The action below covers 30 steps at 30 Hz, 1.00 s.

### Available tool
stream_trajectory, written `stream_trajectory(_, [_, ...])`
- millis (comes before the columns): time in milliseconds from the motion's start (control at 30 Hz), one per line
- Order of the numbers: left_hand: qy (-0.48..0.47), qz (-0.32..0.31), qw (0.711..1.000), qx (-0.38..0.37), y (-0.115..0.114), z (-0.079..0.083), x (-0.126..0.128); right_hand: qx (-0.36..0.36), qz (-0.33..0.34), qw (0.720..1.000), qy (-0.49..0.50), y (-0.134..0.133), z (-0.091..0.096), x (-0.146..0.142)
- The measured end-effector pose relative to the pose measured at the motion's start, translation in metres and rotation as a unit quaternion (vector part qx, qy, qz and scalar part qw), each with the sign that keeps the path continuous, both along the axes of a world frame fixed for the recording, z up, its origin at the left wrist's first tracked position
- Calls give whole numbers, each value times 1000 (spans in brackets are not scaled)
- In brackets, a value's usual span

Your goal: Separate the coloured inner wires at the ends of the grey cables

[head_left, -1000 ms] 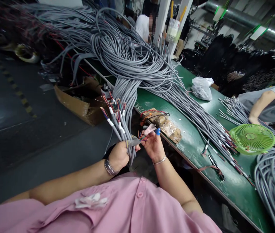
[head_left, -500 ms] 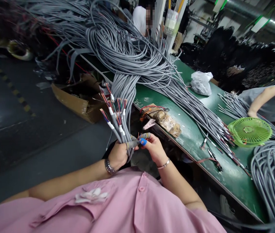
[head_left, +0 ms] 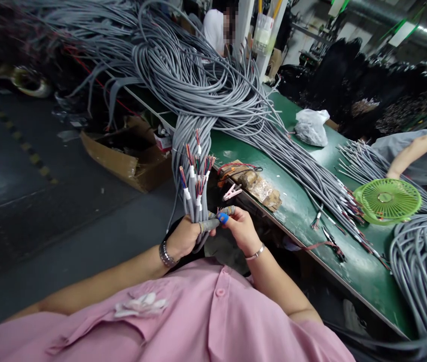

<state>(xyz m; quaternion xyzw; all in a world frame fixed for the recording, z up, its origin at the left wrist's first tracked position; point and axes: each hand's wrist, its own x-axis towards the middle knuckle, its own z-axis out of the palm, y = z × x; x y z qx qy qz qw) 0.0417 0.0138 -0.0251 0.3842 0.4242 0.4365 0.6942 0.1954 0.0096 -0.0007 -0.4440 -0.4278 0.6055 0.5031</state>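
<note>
My left hand (head_left: 185, 237) is closed round a bunch of grey cables (head_left: 195, 193) that stand up from the fist, their stripped ends showing coloured wires and white sleeves. My right hand (head_left: 240, 229) is closed too, pinching the end of one grey cable (head_left: 217, 221) between a blue-capped finger and a taped finger, right beside my left hand. Both hands sit just off the near edge of the green table (head_left: 304, 211).
A big heap of grey cable (head_left: 198, 75) covers the table's far end. A taped block (head_left: 254, 187), a white bag (head_left: 311, 126), a green fan (head_left: 387, 198) and another cable coil (head_left: 424, 271) lie on the table. Another person's arm (head_left: 409, 153) reaches in at right. A cardboard box (head_left: 130, 151) sits on the floor.
My right hand has drawn in from the table edge and closed on one cable end beside my left hand. The bunch in my left hand has tilted more upright and to the right.
</note>
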Motion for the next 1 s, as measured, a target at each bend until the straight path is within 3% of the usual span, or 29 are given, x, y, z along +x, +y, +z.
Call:
stream_trajectory(367, [-95, 84, 992, -17, 0, 3, 16, -16, -90, 995, 43, -5, -1, -17])
stream_trajectory(533, [-123, 83, 988, -42, 7, 9, 16, -16, -78, 995, 58, -1, 2, -19])
stream_trajectory(633, [-129, 83, 984, -88, 10, 14, 15, 0, -78, 996, 51, 2, -7, -13])
stream_trajectory(833, [-153, 76, 980, -102, 13, 16, 11, -66, -128, 982, 118, 25, -34, 10])
stream_trajectory(1000, [-154, 66, 981, -97, 19, 15, 15, -80, -78, 980, 164, 51, -34, 16])
